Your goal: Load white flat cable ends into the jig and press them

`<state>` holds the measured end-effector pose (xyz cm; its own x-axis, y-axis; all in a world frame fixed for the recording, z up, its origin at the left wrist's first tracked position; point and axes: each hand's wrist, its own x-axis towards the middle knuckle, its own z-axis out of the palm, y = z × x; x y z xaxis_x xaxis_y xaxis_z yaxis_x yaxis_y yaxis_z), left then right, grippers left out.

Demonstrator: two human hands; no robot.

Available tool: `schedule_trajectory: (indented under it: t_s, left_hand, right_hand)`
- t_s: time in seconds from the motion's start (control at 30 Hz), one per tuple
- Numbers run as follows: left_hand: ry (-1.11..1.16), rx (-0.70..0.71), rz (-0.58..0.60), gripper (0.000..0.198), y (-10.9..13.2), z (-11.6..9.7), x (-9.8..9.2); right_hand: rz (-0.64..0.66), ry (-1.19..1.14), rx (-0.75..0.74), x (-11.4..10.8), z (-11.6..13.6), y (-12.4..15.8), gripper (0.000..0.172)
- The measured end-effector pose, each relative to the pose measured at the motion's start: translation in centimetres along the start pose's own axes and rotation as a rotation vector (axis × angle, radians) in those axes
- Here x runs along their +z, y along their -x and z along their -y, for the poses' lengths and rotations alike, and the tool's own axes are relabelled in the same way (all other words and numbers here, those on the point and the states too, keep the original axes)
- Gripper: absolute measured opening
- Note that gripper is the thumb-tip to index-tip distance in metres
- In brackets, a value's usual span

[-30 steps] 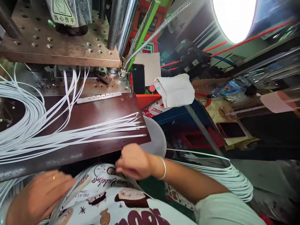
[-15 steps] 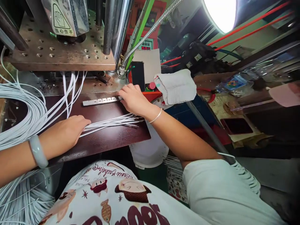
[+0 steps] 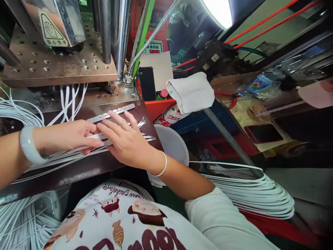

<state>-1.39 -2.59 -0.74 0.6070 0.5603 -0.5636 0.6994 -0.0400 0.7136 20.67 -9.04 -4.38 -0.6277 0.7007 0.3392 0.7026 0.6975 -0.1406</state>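
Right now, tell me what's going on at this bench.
A person sits at a press, both hands flat on a bundle of white flat cables spread across the dark brown work plate. The left hand pins the cables down; the right hand lies over their metal-tipped ends, fingers spread. A slotted metal strip lies just beyond the fingertips.

Folded white cloth [image 3: 190, 91] beyond hands, to right. Black phone [image 3: 147, 83] upright beside red button [image 3: 163, 93]. White bucket [image 3: 173, 146] just right of hands, below bench edge. Yellow warning label [image 3: 54, 32] above left.

Cables [image 3: 65, 154] on table [image 3: 85, 170], bucket [image 3: 173, 144] right
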Motion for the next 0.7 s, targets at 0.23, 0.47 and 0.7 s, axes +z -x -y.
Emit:
schedule_trajectory:
  t_s: [0.23, 0.47, 0.7]
  left_hand:
    - [0.137, -0.007, -0.091, 0.057, 1.1, 0.1, -0.9]
    - [0.061, 0.059, -0.255, 0.065, 2.1, 1.0, -1.2]
    - [-0.567, 0.750, -0.606, 0.035, 0.4, 0.8, -2.3]
  right_hand:
    - [0.256, 0.027, 0.064, -2.0, -2.1, -0.3, 0.034]
    - [0.241, 0.121, 0.205, -0.5, -1.6, -0.6, 0.026]
    - [-0.100, -0.127, -0.027, 1.0, -5.2, -3.2, 0.042]
